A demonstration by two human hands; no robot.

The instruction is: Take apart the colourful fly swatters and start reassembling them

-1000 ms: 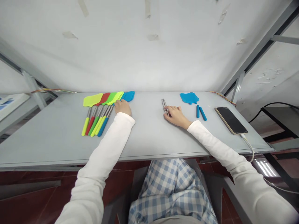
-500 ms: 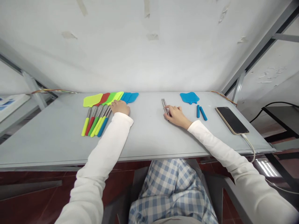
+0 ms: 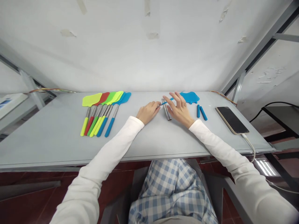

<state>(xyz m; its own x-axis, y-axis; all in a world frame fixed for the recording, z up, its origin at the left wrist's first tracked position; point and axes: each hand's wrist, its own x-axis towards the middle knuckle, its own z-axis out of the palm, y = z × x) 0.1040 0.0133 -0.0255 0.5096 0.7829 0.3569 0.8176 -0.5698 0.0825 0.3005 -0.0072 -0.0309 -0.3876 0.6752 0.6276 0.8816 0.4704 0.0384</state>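
My left hand (image 3: 149,112) is closed at its fingertips on a blue fly swatter (image 3: 166,102). Its flat head shows almost edge-on, with a bit of metal rod at the fingers; the rest is hidden. Close by on the right, my right hand (image 3: 179,111) has its fingers spread over the blue strip, which they partly cover. Beneath, a few metal tubes (image 3: 168,116) lie side by side on the table. A blue swatter head (image 3: 192,97) rests just beyond my right hand, and two blue handle grips (image 3: 203,114) lie beside it.
A row of swatters (image 3: 92,99) in yellow, red, green and blue lies at the left of the grey table (image 3: 140,143). A phone (image 3: 231,119) with a white cable lies at the right. The white wall (image 3: 149,62) rises behind the table.
My left hand has moved right from the swatter row to beside my right hand. My right hand has lifted off the metal tubes, and its fingers have spread. The blue strip now shows between my hands.
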